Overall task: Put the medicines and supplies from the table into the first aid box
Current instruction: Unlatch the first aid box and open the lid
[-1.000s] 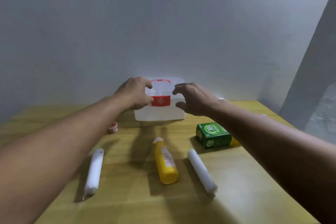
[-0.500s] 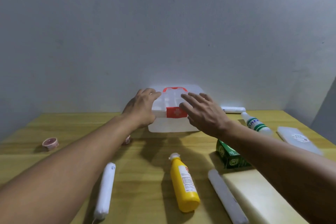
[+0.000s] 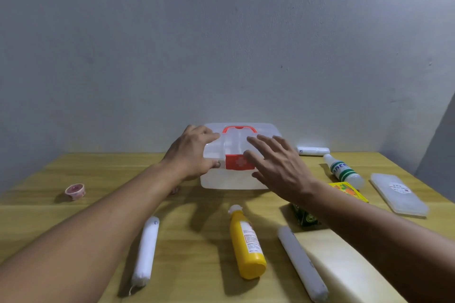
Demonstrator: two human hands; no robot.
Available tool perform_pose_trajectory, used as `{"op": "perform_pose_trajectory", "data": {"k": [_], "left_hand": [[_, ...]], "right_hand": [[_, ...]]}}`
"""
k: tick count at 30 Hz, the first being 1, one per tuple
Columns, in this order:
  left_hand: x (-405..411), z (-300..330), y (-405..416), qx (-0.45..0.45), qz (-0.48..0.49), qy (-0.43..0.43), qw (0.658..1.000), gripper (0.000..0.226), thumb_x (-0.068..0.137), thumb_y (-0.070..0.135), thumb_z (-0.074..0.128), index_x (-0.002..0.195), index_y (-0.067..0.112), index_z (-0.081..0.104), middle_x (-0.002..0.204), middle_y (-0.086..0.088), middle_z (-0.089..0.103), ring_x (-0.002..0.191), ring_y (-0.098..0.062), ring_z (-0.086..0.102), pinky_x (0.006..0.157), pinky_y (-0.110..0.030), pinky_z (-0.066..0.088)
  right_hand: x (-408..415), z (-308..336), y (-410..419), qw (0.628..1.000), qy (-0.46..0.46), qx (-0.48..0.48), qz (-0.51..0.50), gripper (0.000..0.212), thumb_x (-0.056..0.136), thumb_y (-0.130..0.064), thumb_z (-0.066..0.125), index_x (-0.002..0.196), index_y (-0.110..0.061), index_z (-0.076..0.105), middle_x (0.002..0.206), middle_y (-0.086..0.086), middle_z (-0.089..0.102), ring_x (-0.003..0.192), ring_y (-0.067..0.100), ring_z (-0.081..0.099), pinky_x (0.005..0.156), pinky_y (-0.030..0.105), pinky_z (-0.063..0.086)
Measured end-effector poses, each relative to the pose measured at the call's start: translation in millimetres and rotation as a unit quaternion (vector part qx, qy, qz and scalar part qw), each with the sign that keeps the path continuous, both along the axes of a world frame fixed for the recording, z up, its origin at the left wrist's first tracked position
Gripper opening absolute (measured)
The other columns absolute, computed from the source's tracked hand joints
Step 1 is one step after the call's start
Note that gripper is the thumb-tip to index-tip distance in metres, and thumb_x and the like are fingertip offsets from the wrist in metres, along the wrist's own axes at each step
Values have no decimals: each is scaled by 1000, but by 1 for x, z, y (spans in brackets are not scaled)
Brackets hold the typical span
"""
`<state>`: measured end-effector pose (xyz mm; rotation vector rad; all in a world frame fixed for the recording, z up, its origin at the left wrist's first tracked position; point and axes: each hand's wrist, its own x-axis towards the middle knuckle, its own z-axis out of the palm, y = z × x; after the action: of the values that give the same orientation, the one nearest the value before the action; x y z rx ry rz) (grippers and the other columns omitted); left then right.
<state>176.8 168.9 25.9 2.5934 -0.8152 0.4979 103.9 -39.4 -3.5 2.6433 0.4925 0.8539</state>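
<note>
So from my feed I count one first aid box point(image 3: 242, 179), translucent white with a red handle and a red cross latch, lid shut, sitting at the far middle of the table point(image 3: 98, 174) right up by the wall. My left hand point(image 3: 190, 155) is on its left end, fingers curled over the lid edge and thumb on the front, so it's gripping the box; my right hand point(image 3: 278, 167) is spread flat with the fingers splayed over the right side of the lid, holding nothing (can't tell if the palm actually touches). Supplies: two long white gauze rolls, one point(image 3: 145, 251) near-left and one point(image 3: 302, 263) near-right, plus a shorter white roll point(image 3: 313, 150) back by the wall. Two bottles lying down: one yellow bottle point(image 3: 247, 243) in the middle, one white bottle with green bands point(image 3: 343, 171) on the right. One green carton point(image 3: 304, 218) half hidden under my right forearm, one yellow packet point(image 3: 349, 190) just behind it, one flat clear case point(image 3: 398, 194) far right, one cream block point(image 3: 344, 268) near-right, and one little pink tub point(image 3: 75, 191) off alone on the left. Table is yellowish wood grain; the wall point(image 3: 221, 44) is plain grey-white, with a few dark scuffs up top.
</note>
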Motion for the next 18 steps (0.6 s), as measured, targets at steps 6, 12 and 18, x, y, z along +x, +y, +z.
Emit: {"op": "perform_pose_trajectory", "data": {"k": [6,12,18], "left_hand": [[3,2,-7,-9,12,35,999,80,70,30,82,141,17,47,139,0,47,131,-18,36,107,-38,39],[4,-2,-8,-12,10,33,999,84,67,27,85,141,17,46,139,0,46,132,-18,34,105,-38,41],[1,-4,-6,3,11,55,998,100,66,31,85,149,21,29,155,3,31,142,-17,26,112,-37,36]], "right_hand": [[9,-4,-2,1000,-27,-10,-5,52,74,-22,78,117,-9,52,129,26,58,117,44,57,93,56,49],[18,-11,-14,988,-116,-65,73,37,84,-26,61,114,-6,53,117,28,64,106,45,63,82,57,54],[13,4,-14,990,-88,-42,102,28,95,-24,45,102,-6,64,113,21,68,104,39,65,79,54,56]]}}
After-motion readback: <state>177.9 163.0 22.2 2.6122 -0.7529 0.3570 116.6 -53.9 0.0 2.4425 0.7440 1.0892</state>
